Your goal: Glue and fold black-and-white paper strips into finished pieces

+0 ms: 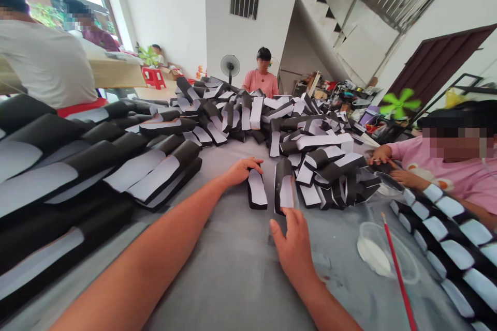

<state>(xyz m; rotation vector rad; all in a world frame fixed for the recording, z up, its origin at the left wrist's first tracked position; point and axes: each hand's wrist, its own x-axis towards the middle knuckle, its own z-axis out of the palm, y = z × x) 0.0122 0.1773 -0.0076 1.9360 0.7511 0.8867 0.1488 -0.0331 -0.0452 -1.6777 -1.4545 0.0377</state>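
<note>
**Nothing gripped right now**

You're live at the long table [229,289], and here's the picture: your left hand [241,171] sits open, fingers lightly curled, just beside a narrow strip [257,190] of black backing with a white paper face. Your right hand [294,251] is open too, its fingertips at the lower end of a wider strip [284,186], touching it with no grip showing. Neither hand is clenched.

Those two strips lie just apart, straight ahead of you at 12 o'clock, on the grey surface. Right behind them, a big heap [248,114] of similar black-and-white pieces runs across the table, and its nearest pieces sit just beside your wider strip.

Over at 9 o'clock, finished-looking rows [97,165] of black-and-white pieces are stacked in layers, close to your left forearm. At 3 o'clock, a clear dish [375,256] holds white paste, with a red brush [399,279] leaning across its rim. Further round at 4 o'clock, another row [446,248] of pieces lines the table.

You've got company: a co-worker in pink [446,160] at 2 o'clock has both hands at the heap's edge, another [261,80] faces you from the far end, and a third [44,62] sits with their back turned at 10 o'clock.
</note>
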